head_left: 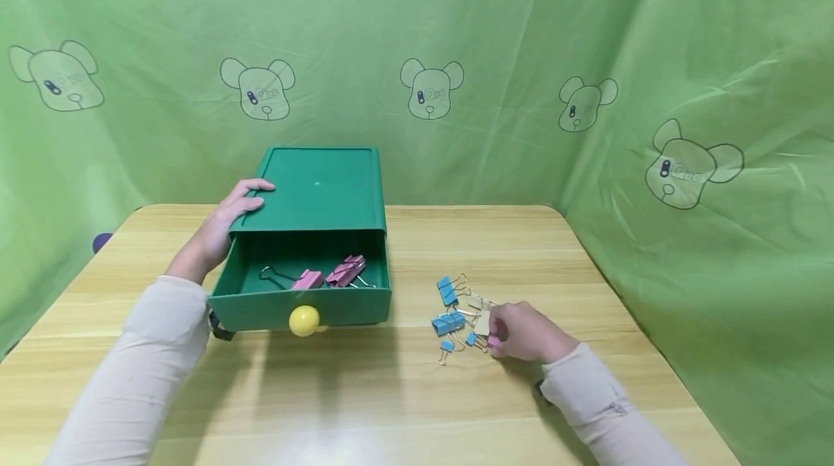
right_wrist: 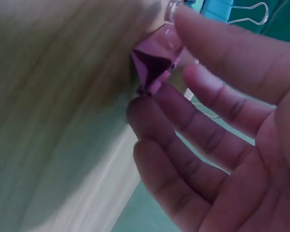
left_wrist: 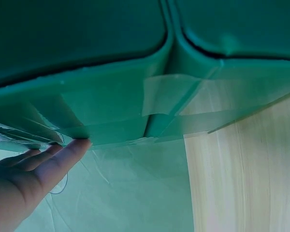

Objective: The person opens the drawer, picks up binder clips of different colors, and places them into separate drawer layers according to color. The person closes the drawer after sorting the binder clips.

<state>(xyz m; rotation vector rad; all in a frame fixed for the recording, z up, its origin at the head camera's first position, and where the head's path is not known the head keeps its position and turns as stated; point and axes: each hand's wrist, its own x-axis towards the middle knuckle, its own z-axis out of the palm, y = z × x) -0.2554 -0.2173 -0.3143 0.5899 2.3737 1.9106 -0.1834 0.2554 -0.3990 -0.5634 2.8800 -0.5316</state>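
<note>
A green drawer box [head_left: 317, 187] stands on the table with its drawer [head_left: 254, 312] pulled out; pink binder clips [head_left: 346, 271] lie inside. My left hand [head_left: 218, 227] rests on the box's left side and top edge; in the left wrist view, straight fingers of the left hand [left_wrist: 43, 176] touch its green wall [left_wrist: 101, 111]. At the right, my right hand [head_left: 529, 333] pinches a pink binder clip [head_left: 494, 342] beside the pile. The right wrist view shows that pink clip [right_wrist: 157, 55] between thumb and fingers of the right hand [right_wrist: 222, 121], close to the tabletop.
Blue clips [head_left: 448, 323] and cream clips [head_left: 483, 323] lie in a loose pile left of my right hand. A yellow knob [head_left: 303, 320] sticks out from the drawer front. Behind the wooden table [head_left: 417, 408] hangs a green curtain [head_left: 495, 140] with printed bear heads.
</note>
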